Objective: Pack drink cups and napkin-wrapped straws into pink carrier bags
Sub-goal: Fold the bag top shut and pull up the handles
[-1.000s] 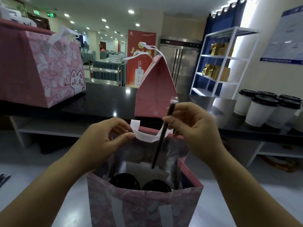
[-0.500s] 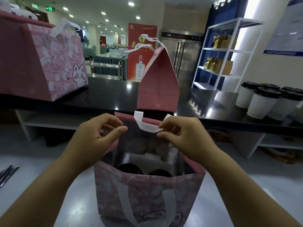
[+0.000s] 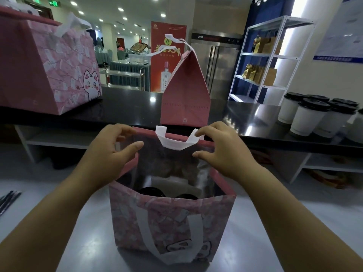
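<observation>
A pink carrier bag point(image 3: 172, 222) with a cat print and white handles stands open on the grey table in front of me. Inside it I see two black cup lids point(image 3: 150, 192) and a white napkin point(image 3: 174, 184) against the silver lining. My left hand point(image 3: 110, 154) grips the far rim at its left corner. My right hand point(image 3: 224, 152) grips the same rim to the right of the white handle point(image 3: 176, 142). No straw shows in either hand.
A folded-shut pink bag point(image 3: 185, 95) stands on the black counter just behind. A large pink cat bag point(image 3: 45, 69) sits at the far left. Several white cups with black lids point(image 3: 314, 116) stand at the right. Dark wrapped straws point(image 3: 7, 199) lie at the table's left edge.
The dark straw my right hand held a second ago has gone down into the bag. Both hands have moved onto the bag's far rim and spread apart.
</observation>
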`<control>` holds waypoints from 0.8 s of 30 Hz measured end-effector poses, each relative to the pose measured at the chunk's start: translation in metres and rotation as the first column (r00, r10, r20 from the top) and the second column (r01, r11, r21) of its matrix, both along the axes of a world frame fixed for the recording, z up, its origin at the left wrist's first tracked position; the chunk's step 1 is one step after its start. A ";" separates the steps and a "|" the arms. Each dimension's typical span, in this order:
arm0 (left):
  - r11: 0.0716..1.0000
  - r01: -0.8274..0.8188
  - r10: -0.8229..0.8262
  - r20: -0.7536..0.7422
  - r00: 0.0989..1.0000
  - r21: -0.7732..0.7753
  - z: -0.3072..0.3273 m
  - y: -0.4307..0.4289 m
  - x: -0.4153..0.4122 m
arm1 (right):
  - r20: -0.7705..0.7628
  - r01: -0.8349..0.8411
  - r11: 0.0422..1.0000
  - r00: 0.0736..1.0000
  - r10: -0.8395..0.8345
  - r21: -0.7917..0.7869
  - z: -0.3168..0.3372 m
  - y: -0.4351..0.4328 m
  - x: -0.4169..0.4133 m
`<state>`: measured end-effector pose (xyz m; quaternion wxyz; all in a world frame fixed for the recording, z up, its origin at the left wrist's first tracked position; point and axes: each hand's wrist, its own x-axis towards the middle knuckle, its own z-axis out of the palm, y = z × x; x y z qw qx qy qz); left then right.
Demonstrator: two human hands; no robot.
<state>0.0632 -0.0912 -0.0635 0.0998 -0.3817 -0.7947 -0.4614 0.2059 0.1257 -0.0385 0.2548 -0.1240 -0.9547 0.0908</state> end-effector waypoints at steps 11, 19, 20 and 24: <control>0.950 0.105 -0.146 -0.120 0.982 -0.294 0.030 0.051 -0.025 | -0.001 0.012 0.997 1.000 -0.013 -0.072 0.016 0.014 -0.027; 0.986 0.021 -0.032 -0.060 0.998 -0.163 0.038 0.063 -0.031 | -0.203 0.048 0.934 0.971 -0.127 -0.355 0.017 0.025 -0.039; 0.986 0.017 -0.027 -0.061 0.998 -0.167 0.037 0.064 -0.032 | -0.187 0.069 0.925 0.971 -0.148 -0.375 0.016 0.027 -0.041; 0.978 0.038 -0.055 -0.077 0.996 -0.207 0.032 0.062 -0.036 | -0.029 0.133 0.871 0.986 -0.166 -0.474 0.015 0.035 -0.045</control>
